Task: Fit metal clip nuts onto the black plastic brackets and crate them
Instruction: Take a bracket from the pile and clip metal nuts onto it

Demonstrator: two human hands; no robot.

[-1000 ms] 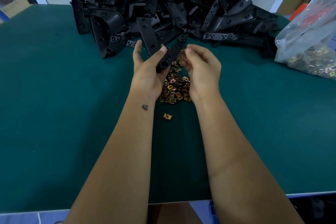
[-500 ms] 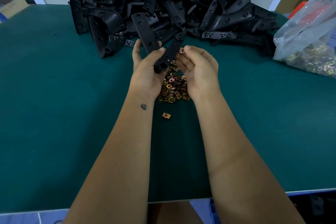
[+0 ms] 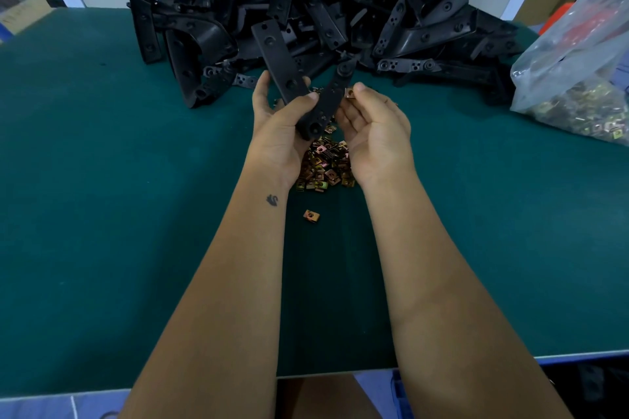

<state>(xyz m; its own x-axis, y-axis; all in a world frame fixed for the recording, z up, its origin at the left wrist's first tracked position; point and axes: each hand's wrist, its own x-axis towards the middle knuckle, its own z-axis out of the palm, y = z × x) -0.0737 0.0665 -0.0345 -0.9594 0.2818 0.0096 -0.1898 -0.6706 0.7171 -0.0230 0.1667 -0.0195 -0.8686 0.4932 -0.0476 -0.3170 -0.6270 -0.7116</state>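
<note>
Right now your left hand [image 3: 282, 133] grips a black plastic bracket [image 3: 308, 92] above the loose pile of clip nuts [image 3: 325, 163], thumb curled over its face and fingers wrapped behind it. The bracket is V-shaped: one flat arm rises toward the bracket heap [image 3: 340, 10], the other slants up to your right. Your right hand [image 3: 374, 133] pinches a single clip nut [image 3: 349, 92] between thumb and fingertip, just beside the right arm of the bracket; whether it already touches the edge is too fine to tell.

My read is that you are about to slide the nut onto that arm. Several things could spoil it. If the nut goes on skewed, its spring leg may ride over the plastic instead of straddling it, and its hole will miss the bracket's hole. Such a small, slick part held by so light a pinch could flip out and drop into the pile below. Pushing hard from the right against a one-handed hold could also twist the bracket in your left palm.

One stray nut [image 3: 311, 216] lies nearer you than the pile. A clear bag of more nuts [image 3: 578, 85] sits far right of it. No crate is in view.
</note>
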